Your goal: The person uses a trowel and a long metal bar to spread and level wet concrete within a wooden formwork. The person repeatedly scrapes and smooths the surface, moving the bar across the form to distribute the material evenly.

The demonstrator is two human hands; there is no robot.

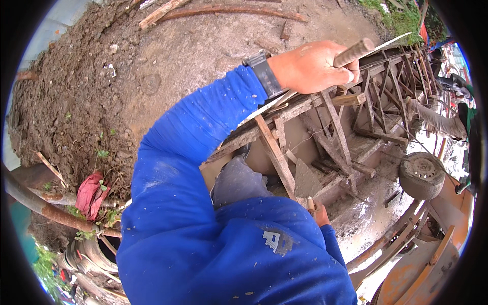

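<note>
My left hand (314,67), with a dark watch (265,73) at the wrist, reaches across the timber formwork (300,109). Its fingers are wrapped round a thick, greyish-brown rod (354,52) whose blunt end sticks out past the thumb. Whether this is a stake or a tool's handle I cannot tell. Lower down, close to my body, my right hand (321,214) grips a pointed trowel (307,181) by its pale handle. The trowel's grey blade, smeared with mortar, points away from me beside a slanted wooden brace (276,155). My sleeve hides part of the formwork.
A wheel (421,176) of a rusty wheelbarrow (406,277) stands at the right. Another person's leg (437,121) is beyond it. Soil (76,96) is heaped at the left, with a red cloth (92,195) and a rusty pipe (56,216). Loose sticks (223,10) lie at the far side.
</note>
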